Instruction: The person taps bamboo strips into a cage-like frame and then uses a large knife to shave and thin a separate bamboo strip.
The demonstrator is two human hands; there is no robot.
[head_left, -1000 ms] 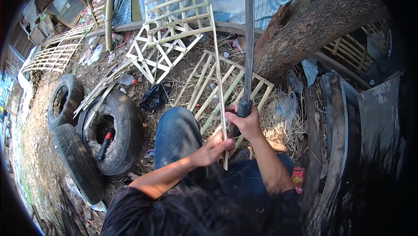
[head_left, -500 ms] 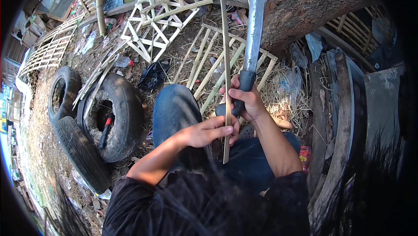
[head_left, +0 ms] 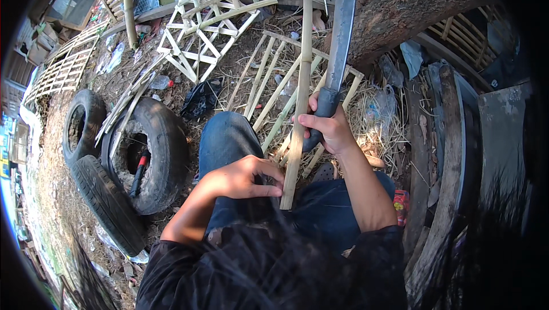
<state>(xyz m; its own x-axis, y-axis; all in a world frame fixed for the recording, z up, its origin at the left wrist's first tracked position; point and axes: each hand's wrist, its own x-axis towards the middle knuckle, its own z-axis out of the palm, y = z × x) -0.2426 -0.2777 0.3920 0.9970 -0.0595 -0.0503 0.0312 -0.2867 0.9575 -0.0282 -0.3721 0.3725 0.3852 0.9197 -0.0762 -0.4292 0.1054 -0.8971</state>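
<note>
My right hand (head_left: pixel 329 128) is closed round the black handle (head_left: pixel 328 102) of a machete, whose long grey blade (head_left: pixel 342 35) points away from me. Beside it stands a pale bamboo strip (head_left: pixel 303 90), its broad face turned up and a node across it. The right fingertips reach the strip's edge near the middle. At the strip's near end, my left hand (head_left: pixel 249 178) pinches its left edge between thumb and fingers; some fingertips are hidden. Blade and strip are apart, the blade to the right.
A slatted bamboo frame (head_left: pixel 274 75) lies on the ground ahead, with bamboo lattices (head_left: pixel 200 41) beyond. Old tyres (head_left: pixel 163 150) are at left, one holding a red-and-black tool (head_left: pixel 139 173). A thick tree trunk (head_left: pixel 412 12) and wooden beams (head_left: pixel 449 138) stand at right.
The bamboo strip has turned from its narrow edge to its broad face. My left hand has shifted left, to the strip's edge. The machete has moved slightly up and right.
</note>
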